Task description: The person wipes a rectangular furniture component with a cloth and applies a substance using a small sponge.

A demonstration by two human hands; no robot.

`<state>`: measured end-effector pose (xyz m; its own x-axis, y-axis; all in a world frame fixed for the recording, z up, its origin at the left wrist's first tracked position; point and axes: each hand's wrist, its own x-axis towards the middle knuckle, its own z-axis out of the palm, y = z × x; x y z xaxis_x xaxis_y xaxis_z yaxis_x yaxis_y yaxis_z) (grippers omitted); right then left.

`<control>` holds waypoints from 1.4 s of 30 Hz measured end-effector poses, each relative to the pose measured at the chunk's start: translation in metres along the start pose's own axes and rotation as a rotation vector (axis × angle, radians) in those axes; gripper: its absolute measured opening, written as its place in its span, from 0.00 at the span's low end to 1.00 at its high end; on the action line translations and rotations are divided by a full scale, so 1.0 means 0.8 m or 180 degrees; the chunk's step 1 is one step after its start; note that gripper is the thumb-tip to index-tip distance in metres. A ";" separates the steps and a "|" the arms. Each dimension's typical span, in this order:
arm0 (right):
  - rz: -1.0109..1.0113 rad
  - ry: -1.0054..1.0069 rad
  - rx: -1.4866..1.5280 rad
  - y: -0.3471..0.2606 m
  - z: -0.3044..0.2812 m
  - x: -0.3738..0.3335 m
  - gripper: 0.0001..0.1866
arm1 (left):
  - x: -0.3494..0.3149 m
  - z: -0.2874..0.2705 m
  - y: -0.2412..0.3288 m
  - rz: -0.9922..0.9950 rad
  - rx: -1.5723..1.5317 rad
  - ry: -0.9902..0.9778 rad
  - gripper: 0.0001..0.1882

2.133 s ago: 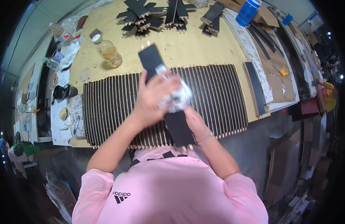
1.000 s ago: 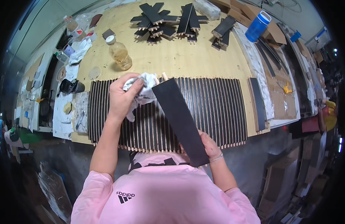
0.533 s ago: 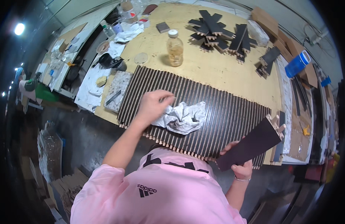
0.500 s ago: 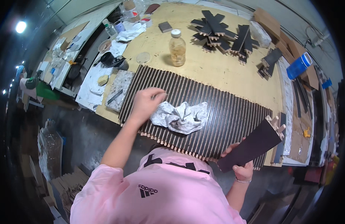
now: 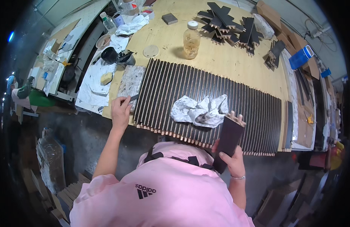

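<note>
My left hand (image 5: 120, 115) is closed in a pinch on the near end of a small dark flat strip (image 5: 133, 98), at the near edge of a stained, speckled slab (image 5: 131, 81). In my right hand (image 5: 234, 162) is a dark board (image 5: 231, 138), tilted upward, with pale dowels (image 5: 235, 116) sticking out of its far end. Under both lies a long row of dark slats (image 5: 167, 81) stood on edge, pale pegs showing along their near ends. A crumpled, smudged white cloth (image 5: 201, 109) rests on the slats, just left of the board.
Beyond the slats stands a bottle of yellowish liquid (image 5: 191, 41). Black pots (image 5: 109, 55) and a yellow sponge (image 5: 106, 78) sit on the left. Stacked dark boards (image 5: 222, 19) lie at the far right, near a blue container (image 5: 300, 57) and cardboard boxes (image 5: 271, 17).
My left hand has moved left and nearer from above the slats and taken hold of the strip on the slab. My right hand has brought the board leftward, turning it more upright.
</note>
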<state>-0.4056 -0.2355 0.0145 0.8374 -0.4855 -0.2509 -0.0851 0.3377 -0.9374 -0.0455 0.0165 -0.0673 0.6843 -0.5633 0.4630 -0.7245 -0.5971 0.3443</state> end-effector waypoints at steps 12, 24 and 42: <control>-0.0151 0.0974 -0.0874 0.068 0.156 0.014 0.10 | 0.004 -0.067 0.024 0.0360 -0.1967 -0.0412 0.12; -0.0618 0.2047 -0.2139 0.099 0.183 -0.030 0.16 | -0.017 -0.098 0.136 0.1281 -0.3694 -0.1573 0.14; -0.0402 0.2553 -0.2172 0.124 0.118 -0.127 0.17 | -0.074 -0.060 0.228 0.0585 -0.3780 -0.2113 0.07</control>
<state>-0.4480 -0.0770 -0.0300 0.2813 -0.9596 0.0054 -0.5159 -0.1560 -0.8423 -0.2222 -0.0312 0.0072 0.2389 -0.9460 0.2191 -0.2129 0.1691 0.9623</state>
